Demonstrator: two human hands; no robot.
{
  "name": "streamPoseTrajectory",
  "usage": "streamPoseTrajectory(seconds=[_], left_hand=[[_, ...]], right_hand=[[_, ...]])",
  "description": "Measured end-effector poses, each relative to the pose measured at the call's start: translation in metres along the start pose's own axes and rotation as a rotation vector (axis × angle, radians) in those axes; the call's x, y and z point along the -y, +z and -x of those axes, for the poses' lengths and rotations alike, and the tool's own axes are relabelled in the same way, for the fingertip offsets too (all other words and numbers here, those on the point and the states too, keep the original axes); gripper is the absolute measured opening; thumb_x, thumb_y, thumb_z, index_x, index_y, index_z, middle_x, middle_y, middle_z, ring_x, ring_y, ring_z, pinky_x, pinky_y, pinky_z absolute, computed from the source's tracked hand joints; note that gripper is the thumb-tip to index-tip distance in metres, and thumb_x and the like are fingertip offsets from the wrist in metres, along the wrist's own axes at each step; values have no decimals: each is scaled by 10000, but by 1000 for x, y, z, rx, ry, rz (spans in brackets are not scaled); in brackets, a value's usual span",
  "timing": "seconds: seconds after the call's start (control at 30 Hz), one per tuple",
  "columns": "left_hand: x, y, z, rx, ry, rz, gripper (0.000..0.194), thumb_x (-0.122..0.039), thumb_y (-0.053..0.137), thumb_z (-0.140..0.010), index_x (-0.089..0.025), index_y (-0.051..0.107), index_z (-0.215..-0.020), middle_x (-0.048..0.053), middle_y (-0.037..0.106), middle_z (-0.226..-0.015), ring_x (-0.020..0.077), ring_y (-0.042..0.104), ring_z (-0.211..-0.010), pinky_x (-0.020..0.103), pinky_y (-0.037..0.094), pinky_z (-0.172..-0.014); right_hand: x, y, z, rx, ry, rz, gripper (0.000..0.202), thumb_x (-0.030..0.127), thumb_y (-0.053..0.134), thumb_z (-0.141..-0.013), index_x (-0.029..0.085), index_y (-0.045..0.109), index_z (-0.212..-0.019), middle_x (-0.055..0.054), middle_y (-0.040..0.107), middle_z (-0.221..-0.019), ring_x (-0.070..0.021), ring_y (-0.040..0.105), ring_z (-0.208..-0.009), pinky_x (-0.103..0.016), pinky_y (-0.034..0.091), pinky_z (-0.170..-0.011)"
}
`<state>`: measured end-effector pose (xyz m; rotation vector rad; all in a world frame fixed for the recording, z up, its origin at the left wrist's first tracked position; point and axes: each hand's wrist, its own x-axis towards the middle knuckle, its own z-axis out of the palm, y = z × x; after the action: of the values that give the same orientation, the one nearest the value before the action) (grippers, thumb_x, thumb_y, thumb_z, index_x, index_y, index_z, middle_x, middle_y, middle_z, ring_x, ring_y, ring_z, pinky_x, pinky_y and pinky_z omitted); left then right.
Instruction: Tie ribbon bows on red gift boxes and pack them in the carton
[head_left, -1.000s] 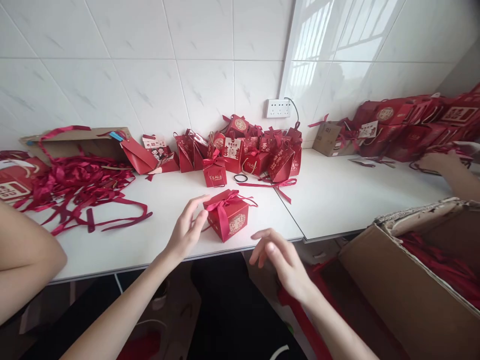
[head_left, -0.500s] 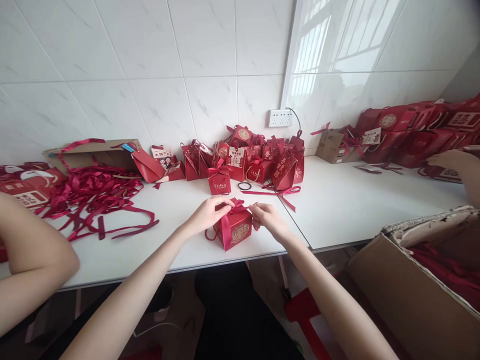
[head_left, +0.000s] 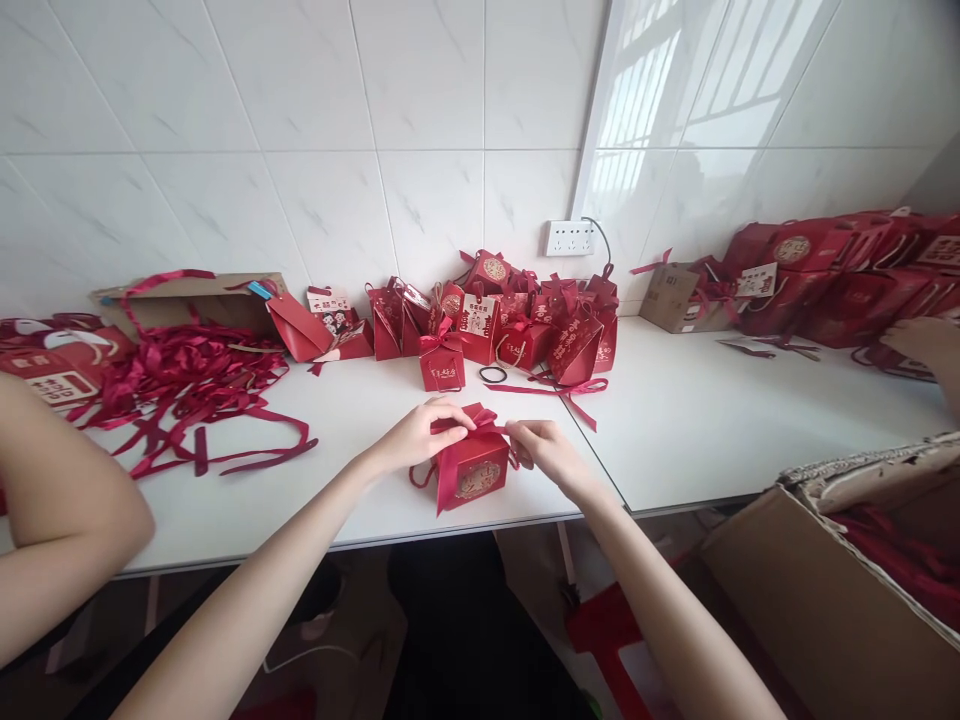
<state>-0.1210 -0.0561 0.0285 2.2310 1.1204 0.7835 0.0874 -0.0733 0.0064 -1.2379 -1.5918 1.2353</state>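
A red gift box [head_left: 474, 478] with a gold emblem stands near the front edge of the white table [head_left: 352, 500]. A dark red ribbon [head_left: 448, 478] is tied in a bow on its top, with one tail hanging down the front. My left hand [head_left: 426, 432] pinches the bow's left side, thumb and fingers together. On the right, my right hand [head_left: 546, 452] grips the other part of the ribbon between thumb and curled fingers. Cord handles show at both sides of the box. Behind it sits a smaller red box [head_left: 442, 366] with its own bow.
A pile of loose ribbons [head_left: 210, 370] spills from a cardboard box on the left. Several finished-looking red boxes [head_left: 574, 350] line the wall. A black ring [head_left: 492, 375] lies before them. Co-workers' arms [head_left: 67, 490] show at both sides. An open carton [head_left: 810, 570] stands at lower right.
The gift box has turned slightly, so its emblem side faces me more. Both hands stay at the bow, my right hand shifting a little. The view has swung slightly left.
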Motion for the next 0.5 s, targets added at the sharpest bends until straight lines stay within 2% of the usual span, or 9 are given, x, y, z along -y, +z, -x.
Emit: streamPoseTrajectory(seconds=[0.1,0.23,0.5], left_hand=[[-4,4,1,-54,-31,-18,252,-349,460,-856,-223,678,-869,43,632,-931,206,563,-963,368,428,-910],[-6,12,3,-117,-47,-33,222,-330,478,-850,-226,671,-882,34,618,-941,203,554,-967,361,425,-905],[-4,15,3,-129,-67,15,190,-311,507,-828,-214,668,-853,30,618,-923,198,571,-942,361,431,-905]], right_hand=[[4,8,15,-37,-47,13,378,427,438,-808,185,392,-520,55,358,-474,-80,319,-462,-228,274,-489],[2,18,33,-77,-34,42,356,406,433,-807,177,449,-534,51,368,-469,-79,303,-451,-230,255,-468],[-24,37,43,-45,-96,-204,464,566,479,-805,168,526,-571,-9,526,-526,-117,476,-510,-253,400,-539]])
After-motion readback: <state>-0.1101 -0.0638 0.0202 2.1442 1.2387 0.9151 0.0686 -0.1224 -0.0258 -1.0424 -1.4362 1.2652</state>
